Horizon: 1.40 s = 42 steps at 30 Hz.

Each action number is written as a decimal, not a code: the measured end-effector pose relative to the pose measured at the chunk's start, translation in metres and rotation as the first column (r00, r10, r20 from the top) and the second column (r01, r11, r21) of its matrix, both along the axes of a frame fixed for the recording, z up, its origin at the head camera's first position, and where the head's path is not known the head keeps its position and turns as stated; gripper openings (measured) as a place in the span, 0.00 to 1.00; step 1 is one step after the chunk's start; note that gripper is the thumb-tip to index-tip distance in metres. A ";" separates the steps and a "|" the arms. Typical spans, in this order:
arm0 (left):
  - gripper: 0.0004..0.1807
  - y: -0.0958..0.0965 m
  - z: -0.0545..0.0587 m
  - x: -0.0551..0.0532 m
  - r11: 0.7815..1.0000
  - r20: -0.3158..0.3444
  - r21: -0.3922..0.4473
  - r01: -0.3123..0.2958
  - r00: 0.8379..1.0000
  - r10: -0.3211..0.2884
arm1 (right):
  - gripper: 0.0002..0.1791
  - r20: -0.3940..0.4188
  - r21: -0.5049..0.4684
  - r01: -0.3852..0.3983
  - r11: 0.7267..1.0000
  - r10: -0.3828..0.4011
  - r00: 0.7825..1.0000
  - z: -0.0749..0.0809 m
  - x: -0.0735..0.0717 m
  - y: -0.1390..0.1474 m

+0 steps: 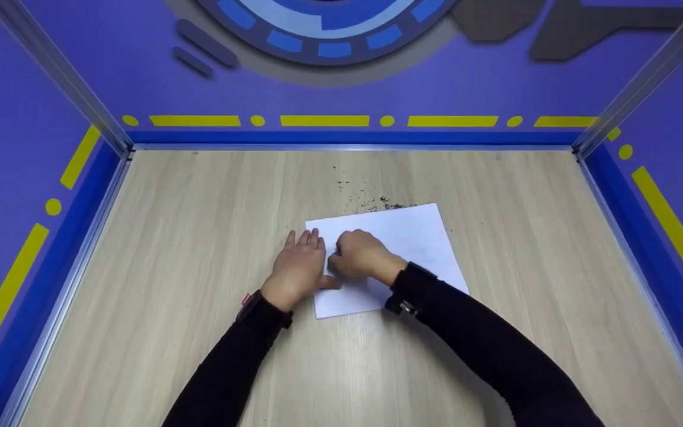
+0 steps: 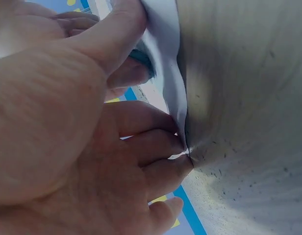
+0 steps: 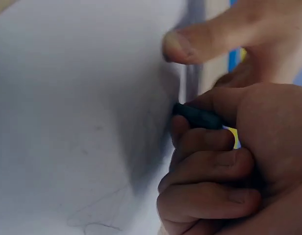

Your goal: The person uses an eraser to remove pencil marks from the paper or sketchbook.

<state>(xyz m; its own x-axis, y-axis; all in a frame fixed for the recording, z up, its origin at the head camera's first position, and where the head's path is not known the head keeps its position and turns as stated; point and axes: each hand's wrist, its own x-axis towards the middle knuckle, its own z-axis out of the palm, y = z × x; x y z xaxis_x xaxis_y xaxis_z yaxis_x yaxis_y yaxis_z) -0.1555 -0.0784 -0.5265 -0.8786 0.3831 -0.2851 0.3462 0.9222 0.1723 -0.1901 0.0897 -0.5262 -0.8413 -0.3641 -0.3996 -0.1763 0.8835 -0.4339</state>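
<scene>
Wood-grain tabletop (image 1: 199, 196) bears dark crumbs (image 1: 384, 200) beyond the right hand (image 1: 366, 255), pinching a teal stub (image 3: 202, 117) over white paper (image 1: 418, 243); the left hand (image 1: 301, 264), fingers extended, rests on its edge.

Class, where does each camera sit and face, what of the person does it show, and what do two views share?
Head: on the head, facing forward and down at the paper; left hand, right hand, black sleeves show.
Left wrist: worn there, facing the paper's edge; left hand and part of right hand show.
Right wrist: worn there, facing the paper and teal object; right hand and part of left hand show.
Wrist views share the teal object.
</scene>
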 end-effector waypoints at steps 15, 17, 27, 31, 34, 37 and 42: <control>0.64 0.001 -0.002 -0.002 0.999 0.040 -0.032 -0.021 0.999 0.022 | 0.17 0.008 -0.057 0.201 0.978 -0.201 0.980 -0.003 -0.001 0.136; 0.64 0.001 -0.002 -0.003 0.999 0.049 -0.039 -0.018 0.999 0.020 | 0.20 -0.007 -0.044 0.230 0.972 -0.231 0.973 -0.003 0.000 0.158; 0.64 0.001 -0.001 -0.002 0.999 0.053 -0.041 -0.012 0.998 0.014 | 0.16 -0.003 -0.048 0.287 0.957 -0.288 0.958 -0.003 0.004 0.189; 0.64 0.001 -0.002 -0.002 0.999 0.050 -0.031 -0.015 0.999 0.017 | 0.17 -0.007 -0.040 0.291 0.956 -0.291 0.957 -0.004 0.004 0.188; 0.64 0.001 -0.002 -0.002 0.999 0.047 -0.029 -0.015 0.999 0.016 | 0.17 -0.008 -0.033 0.294 0.955 -0.294 0.956 -0.004 0.005 0.187; 0.64 0.001 -0.001 -0.001 0.999 0.044 -0.032 -0.016 0.999 0.017 | 0.17 -0.028 -0.009 0.278 0.961 -0.278 0.960 -0.001 0.005 0.184; 0.64 0.002 -0.002 -0.001 0.999 0.042 -0.032 -0.018 0.999 0.020 | 0.15 -0.067 0.043 0.236 0.971 -0.233 0.970 0.005 0.003 0.175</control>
